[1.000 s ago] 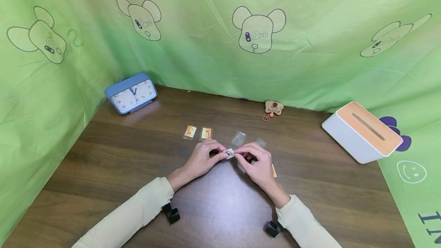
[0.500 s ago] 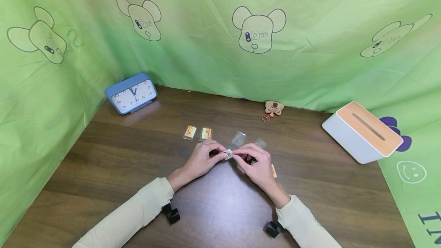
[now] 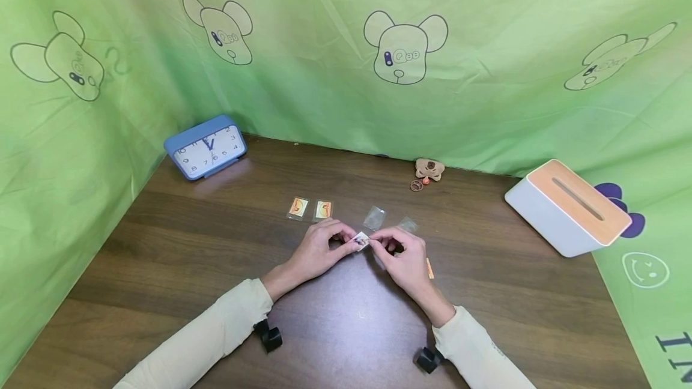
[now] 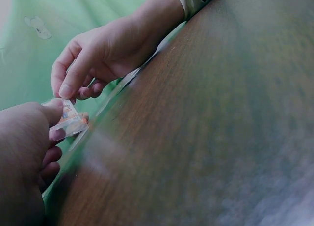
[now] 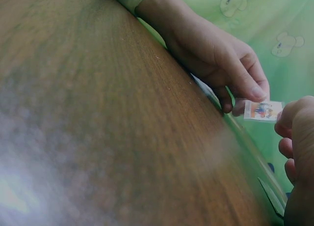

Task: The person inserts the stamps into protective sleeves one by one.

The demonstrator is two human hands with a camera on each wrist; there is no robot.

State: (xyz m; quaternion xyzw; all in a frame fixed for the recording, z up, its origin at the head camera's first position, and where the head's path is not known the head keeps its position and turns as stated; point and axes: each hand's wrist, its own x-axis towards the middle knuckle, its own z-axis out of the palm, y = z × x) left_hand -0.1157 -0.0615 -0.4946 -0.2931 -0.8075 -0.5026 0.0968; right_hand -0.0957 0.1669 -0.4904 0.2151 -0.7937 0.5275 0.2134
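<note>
Between both hands, over the middle of the table, is a small printed picture card (image 3: 361,241) in a clear plastic sleeve (image 5: 248,116). My left hand (image 3: 315,250) pinches its left edge with thumb and fingers. At the opposite edge, the thumb and index finger of my right hand (image 3: 401,256) pinch it too. The right wrist view shows the card's coloured picture; in the left wrist view the sleeve (image 4: 71,130) extends past the left fingertips. How far the card sits inside the sleeve cannot be told. An orange card (image 3: 429,268) lies partly hidden beside my right hand.
Beyond the hands lie two orange-and-yellow cards (image 3: 297,207) in clear sleeves and two clear sleeves (image 3: 375,218). A brown bear-shaped item (image 3: 429,168) with rings is farther back. A blue clock (image 3: 208,147) stands at left, a tissue box (image 3: 567,209) at right, before a green curtain (image 3: 324,95).
My right fingertips have shifted slightly left, then back right, along the card, with a little more of its face showing now. The arms and the things on the table stay put.
</note>
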